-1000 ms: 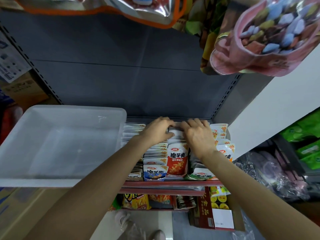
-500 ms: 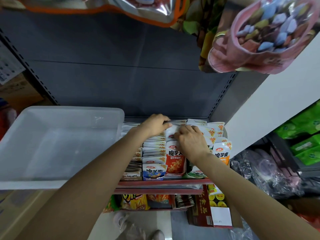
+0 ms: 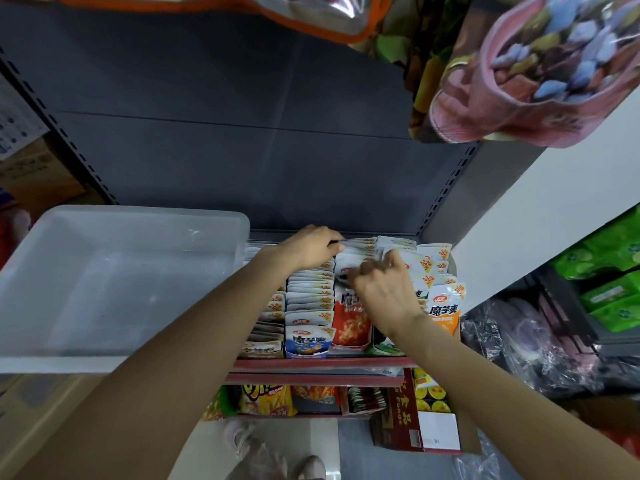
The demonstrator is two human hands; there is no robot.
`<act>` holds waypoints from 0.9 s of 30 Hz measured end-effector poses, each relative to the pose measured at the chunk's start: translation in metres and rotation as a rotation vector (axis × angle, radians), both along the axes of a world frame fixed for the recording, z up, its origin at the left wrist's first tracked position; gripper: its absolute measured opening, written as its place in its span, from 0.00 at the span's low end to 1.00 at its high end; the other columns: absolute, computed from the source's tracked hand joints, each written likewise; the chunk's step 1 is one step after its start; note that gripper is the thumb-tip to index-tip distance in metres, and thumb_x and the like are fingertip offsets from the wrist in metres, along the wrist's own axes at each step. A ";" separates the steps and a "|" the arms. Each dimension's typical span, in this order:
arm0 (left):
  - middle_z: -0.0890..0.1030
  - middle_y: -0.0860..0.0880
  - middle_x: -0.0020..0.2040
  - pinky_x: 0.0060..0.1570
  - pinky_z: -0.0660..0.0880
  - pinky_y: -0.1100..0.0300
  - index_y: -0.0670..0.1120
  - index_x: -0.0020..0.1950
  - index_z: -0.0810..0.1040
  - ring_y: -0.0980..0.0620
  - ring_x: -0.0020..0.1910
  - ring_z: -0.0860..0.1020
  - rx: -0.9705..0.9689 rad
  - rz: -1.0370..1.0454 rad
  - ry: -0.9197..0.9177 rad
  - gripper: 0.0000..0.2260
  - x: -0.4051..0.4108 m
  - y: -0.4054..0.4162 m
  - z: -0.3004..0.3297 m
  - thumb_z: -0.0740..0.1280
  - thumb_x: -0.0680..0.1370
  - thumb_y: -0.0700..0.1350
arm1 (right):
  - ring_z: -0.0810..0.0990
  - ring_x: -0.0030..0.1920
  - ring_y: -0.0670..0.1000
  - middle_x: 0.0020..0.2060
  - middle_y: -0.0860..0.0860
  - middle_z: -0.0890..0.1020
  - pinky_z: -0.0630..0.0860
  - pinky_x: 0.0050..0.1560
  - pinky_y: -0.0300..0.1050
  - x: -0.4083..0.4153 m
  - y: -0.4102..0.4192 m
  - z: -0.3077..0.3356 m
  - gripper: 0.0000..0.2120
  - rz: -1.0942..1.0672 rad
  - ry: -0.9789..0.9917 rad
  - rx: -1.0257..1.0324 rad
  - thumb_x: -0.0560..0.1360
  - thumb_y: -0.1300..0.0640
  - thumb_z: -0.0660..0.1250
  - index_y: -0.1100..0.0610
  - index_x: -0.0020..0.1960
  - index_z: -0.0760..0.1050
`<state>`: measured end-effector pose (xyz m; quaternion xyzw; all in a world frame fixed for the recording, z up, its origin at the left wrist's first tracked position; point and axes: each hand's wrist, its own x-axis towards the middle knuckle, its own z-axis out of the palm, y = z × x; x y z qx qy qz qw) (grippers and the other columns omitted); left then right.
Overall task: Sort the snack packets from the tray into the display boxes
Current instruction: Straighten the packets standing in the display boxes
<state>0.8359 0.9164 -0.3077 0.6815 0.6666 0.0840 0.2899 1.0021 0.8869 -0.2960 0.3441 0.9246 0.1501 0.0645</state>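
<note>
Several display boxes of small snack packets stand side by side on the shelf: a blue row (image 3: 306, 342), a red row (image 3: 349, 327), a green row (image 3: 384, 346) and an orange row (image 3: 445, 313). My left hand (image 3: 308, 249) reaches to the back of the rows and its curled fingers hold the tops of the rear packets. Over the red row, my right hand (image 3: 384, 292) pinches the top edges of packets. The clear plastic tray (image 3: 114, 282) sits to the left on the shelf with nothing visible inside.
The grey shelf back panel (image 3: 242, 161) rises behind the boxes. Big snack bags (image 3: 540, 71) hang overhead at the right. A lower shelf holds more snacks (image 3: 266, 401), a red carton (image 3: 401, 417) stands on the floor, and green packs (image 3: 613, 289) fill a rack at right.
My right hand has drawn back from the rear of the rows toward me along the red row. My left hand has stayed at the back.
</note>
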 end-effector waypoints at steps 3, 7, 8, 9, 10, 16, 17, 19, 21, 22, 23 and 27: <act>0.76 0.45 0.65 0.60 0.69 0.55 0.45 0.69 0.71 0.46 0.63 0.73 -0.006 0.007 0.012 0.17 0.000 0.000 -0.001 0.56 0.82 0.48 | 0.78 0.51 0.55 0.49 0.51 0.80 0.61 0.57 0.49 0.000 0.004 -0.004 0.14 0.035 -0.024 -0.038 0.74 0.63 0.62 0.55 0.59 0.71; 0.76 0.44 0.65 0.61 0.69 0.55 0.45 0.69 0.70 0.45 0.63 0.73 -0.002 0.021 -0.005 0.17 0.002 -0.003 -0.002 0.56 0.82 0.48 | 0.75 0.58 0.55 0.57 0.52 0.77 0.63 0.59 0.50 0.002 0.015 -0.001 0.19 -0.056 -0.036 -0.193 0.75 0.51 0.65 0.51 0.65 0.69; 0.75 0.44 0.65 0.61 0.69 0.55 0.45 0.69 0.70 0.45 0.63 0.73 -0.001 0.020 -0.004 0.17 0.003 -0.003 -0.001 0.56 0.82 0.48 | 0.75 0.58 0.54 0.56 0.51 0.78 0.63 0.60 0.50 0.001 0.016 -0.002 0.20 -0.052 -0.055 -0.212 0.74 0.48 0.66 0.51 0.64 0.69; 0.75 0.44 0.65 0.61 0.69 0.55 0.45 0.69 0.70 0.45 0.63 0.73 0.000 0.019 -0.002 0.17 0.003 -0.004 -0.001 0.56 0.82 0.48 | 0.75 0.57 0.54 0.55 0.51 0.79 0.63 0.59 0.50 0.000 0.015 -0.004 0.21 -0.044 -0.074 -0.206 0.74 0.47 0.67 0.50 0.64 0.69; 0.75 0.44 0.65 0.61 0.69 0.55 0.44 0.69 0.70 0.45 0.63 0.73 0.001 0.019 -0.002 0.17 0.002 -0.004 -0.001 0.56 0.82 0.48 | 0.76 0.57 0.55 0.53 0.51 0.80 0.62 0.59 0.50 -0.002 0.014 -0.005 0.21 -0.045 -0.090 -0.203 0.73 0.46 0.67 0.50 0.64 0.68; 0.75 0.44 0.66 0.62 0.68 0.55 0.44 0.70 0.70 0.45 0.64 0.72 0.004 0.017 0.010 0.17 0.003 -0.005 -0.002 0.56 0.82 0.48 | 0.79 0.51 0.54 0.47 0.51 0.82 0.61 0.62 0.50 -0.006 0.006 -0.016 0.16 -0.006 -0.056 -0.166 0.74 0.49 0.66 0.54 0.59 0.71; 0.75 0.44 0.66 0.62 0.68 0.55 0.45 0.70 0.70 0.45 0.64 0.72 0.003 0.015 0.014 0.17 0.002 -0.005 -0.002 0.56 0.82 0.48 | 0.80 0.48 0.54 0.46 0.51 0.82 0.63 0.59 0.49 -0.006 0.006 -0.020 0.17 0.010 -0.060 -0.116 0.71 0.48 0.69 0.54 0.56 0.72; 0.75 0.44 0.66 0.62 0.68 0.55 0.44 0.70 0.70 0.45 0.64 0.72 0.006 0.009 0.018 0.17 0.002 -0.005 -0.001 0.56 0.82 0.48 | 0.81 0.38 0.52 0.37 0.50 0.83 0.69 0.49 0.46 -0.008 0.010 -0.024 0.21 0.006 -0.044 -0.041 0.58 0.47 0.79 0.54 0.46 0.77; 0.74 0.44 0.66 0.62 0.68 0.55 0.44 0.70 0.70 0.44 0.64 0.72 0.007 0.013 0.017 0.17 0.002 -0.005 -0.001 0.56 0.82 0.48 | 0.82 0.41 0.52 0.39 0.50 0.83 0.70 0.48 0.46 -0.009 0.014 -0.023 0.21 -0.012 -0.048 -0.021 0.58 0.49 0.79 0.53 0.48 0.78; 0.74 0.44 0.67 0.62 0.68 0.55 0.44 0.70 0.69 0.44 0.65 0.72 0.007 0.014 0.018 0.17 0.002 -0.005 -0.001 0.56 0.82 0.48 | 0.81 0.48 0.53 0.46 0.51 0.82 0.69 0.53 0.47 -0.007 0.014 -0.025 0.21 0.005 -0.050 -0.044 0.65 0.51 0.75 0.54 0.55 0.75; 0.74 0.44 0.67 0.63 0.67 0.55 0.44 0.70 0.69 0.44 0.65 0.71 0.007 0.014 0.017 0.17 0.002 -0.006 -0.002 0.56 0.82 0.48 | 0.79 0.54 0.54 0.53 0.52 0.80 0.67 0.57 0.48 -0.006 0.015 -0.028 0.21 0.030 -0.070 -0.080 0.70 0.54 0.71 0.55 0.62 0.71; 0.70 0.45 0.70 0.64 0.65 0.56 0.46 0.72 0.66 0.47 0.67 0.70 -0.005 0.045 -0.044 0.19 0.000 -0.009 -0.005 0.56 0.82 0.49 | 0.74 0.60 0.56 0.60 0.53 0.75 0.66 0.59 0.47 0.001 0.017 -0.025 0.24 0.044 0.016 -0.131 0.73 0.56 0.67 0.55 0.67 0.66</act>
